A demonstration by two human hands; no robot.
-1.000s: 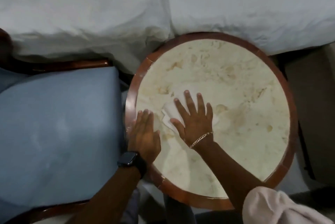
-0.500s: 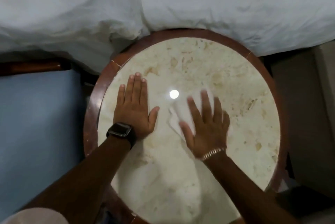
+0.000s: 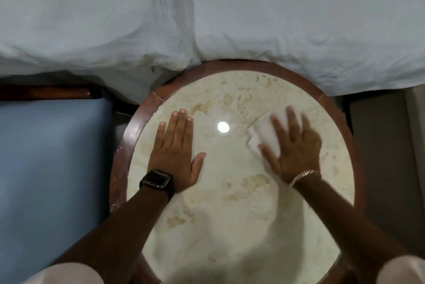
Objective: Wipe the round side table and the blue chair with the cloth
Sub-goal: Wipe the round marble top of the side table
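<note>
The round side table (image 3: 230, 226) has a cream marble top with brown stains and a dark wooden rim. My right hand (image 3: 296, 152) lies flat with spread fingers on a white cloth (image 3: 262, 131), pressing it onto the right half of the top; the hand is motion-blurred. My left hand (image 3: 176, 152), with a black watch on the wrist, rests palm-down on the left half of the top, fingers together, holding nothing. The blue chair (image 3: 50, 180) with a padded seat and wooden frame stands directly left of the table.
A bed with rumpled white sheets (image 3: 207, 14) runs along the far side and overlaps the table's far rim. A ceiling-light reflection (image 3: 223, 127) shines on the marble. Brown floor (image 3: 381, 157) shows to the right of the table.
My right hand has slid the cloth from the table's middle toward the right. My left hand moved from the table's left rim onto the marble top and now stays there.
</note>
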